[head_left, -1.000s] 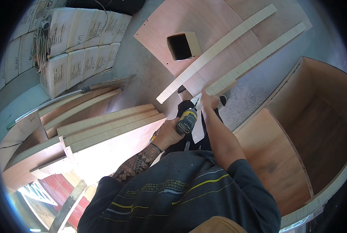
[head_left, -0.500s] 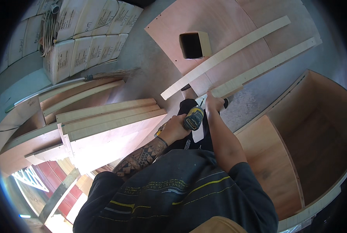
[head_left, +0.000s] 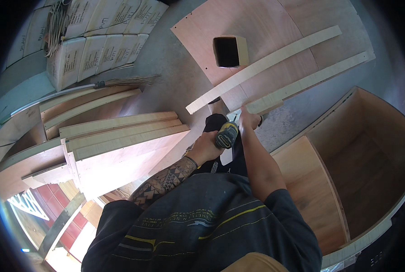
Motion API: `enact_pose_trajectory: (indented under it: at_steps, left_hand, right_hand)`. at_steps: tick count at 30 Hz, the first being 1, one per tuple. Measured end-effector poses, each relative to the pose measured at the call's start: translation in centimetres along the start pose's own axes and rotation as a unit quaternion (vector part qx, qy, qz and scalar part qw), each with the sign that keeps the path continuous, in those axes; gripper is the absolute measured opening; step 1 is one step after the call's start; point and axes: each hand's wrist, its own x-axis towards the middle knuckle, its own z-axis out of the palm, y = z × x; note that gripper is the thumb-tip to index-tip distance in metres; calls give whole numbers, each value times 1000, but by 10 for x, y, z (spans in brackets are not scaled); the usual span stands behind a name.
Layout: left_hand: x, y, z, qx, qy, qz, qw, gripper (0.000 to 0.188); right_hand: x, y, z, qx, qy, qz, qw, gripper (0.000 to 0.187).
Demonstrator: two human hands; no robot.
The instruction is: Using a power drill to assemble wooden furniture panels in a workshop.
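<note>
My left hand (head_left: 207, 147) is closed round a yellow and black cordless drill (head_left: 227, 135), its bit end pointing away from me at the near edge of the work. Just right of the bit, my right hand (head_left: 248, 119) grips the near end of a pale wooden strip (head_left: 297, 88). That strip lies along the right edge of a broad plywood panel (head_left: 261, 27). A second, loose strip (head_left: 266, 68) crosses the panel to the left of it. An open cardboard box (head_left: 242, 51) stands on the panel. Whether the bit touches the wood is too small to tell.
Plywood assemblies with pale edging (head_left: 125, 131) are stacked at my left, with a broom (head_left: 127, 81) beyond them. White cartons (head_left: 93, 56) are piled at the far left. A large open wooden cabinet (head_left: 311, 181) lies at my right on the grey concrete floor.
The view has shifted slightly. The drill stays in my left hand near the strip's end, tilted a little differently, and my right hand keeps its place on the wood.
</note>
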Motion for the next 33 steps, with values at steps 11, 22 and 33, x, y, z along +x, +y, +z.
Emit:
enact_pose_trajectory:
  at_steps: [11,22,33]
  left_hand:
    - [5,-10,6,-1,17,45,999,33]
    - [-31,-56,-41,-55,51,140,987,42]
    - [-100,-163,-112,-12,69,-38,997,48]
  right_hand:
    - [-29,-20,-18,21,20,-5,1000,83]
    - [-13,1,-3,54,-6,-10,998,91]
    - [-17,42,8,142,60,-93,984,81]
